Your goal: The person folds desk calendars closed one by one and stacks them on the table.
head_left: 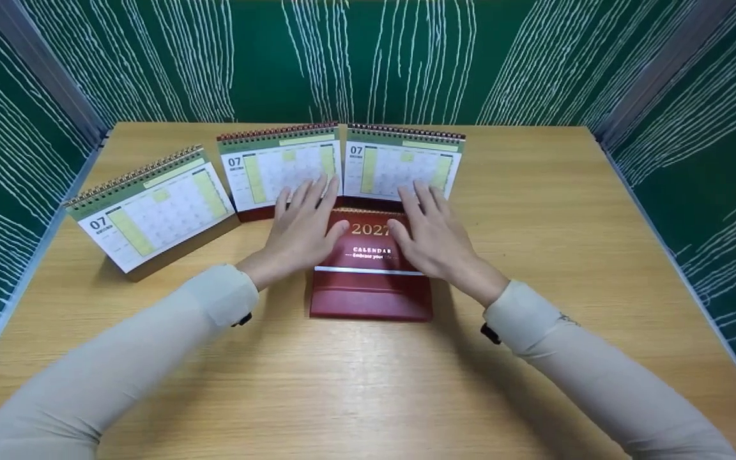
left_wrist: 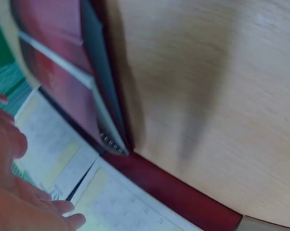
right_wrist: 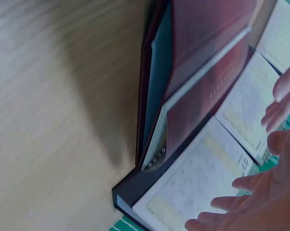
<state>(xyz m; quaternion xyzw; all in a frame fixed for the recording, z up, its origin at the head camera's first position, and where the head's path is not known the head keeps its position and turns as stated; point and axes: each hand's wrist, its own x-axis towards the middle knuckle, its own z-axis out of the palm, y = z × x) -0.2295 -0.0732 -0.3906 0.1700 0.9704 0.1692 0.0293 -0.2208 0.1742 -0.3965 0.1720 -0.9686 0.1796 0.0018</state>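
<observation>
A dark red desk calendar [head_left: 371, 303] with gold "2027" lettering stands at the table's middle, its spiral edge toward the back. My left hand [head_left: 301, 223] is over its left side and my right hand [head_left: 435, 239] over its right side, fingers spread and pointing forward. Neither hand grips anything. Both wrist views show a gap between the fingers and the red cover [right_wrist: 198, 106]. Behind it, two calendars opened to "07" pages stand side by side, a middle one [head_left: 266, 176] and a right one [head_left: 381, 169]. The fingertips overlap their pages in the head view.
A third opened calendar [head_left: 163, 217] with a gold spiral stands angled at the left. All stand on a wooden table [head_left: 368, 390]. Green panels [head_left: 266, 57] with white wavy lines enclose the back and sides, with grey posts [head_left: 668, 70] at the corners.
</observation>
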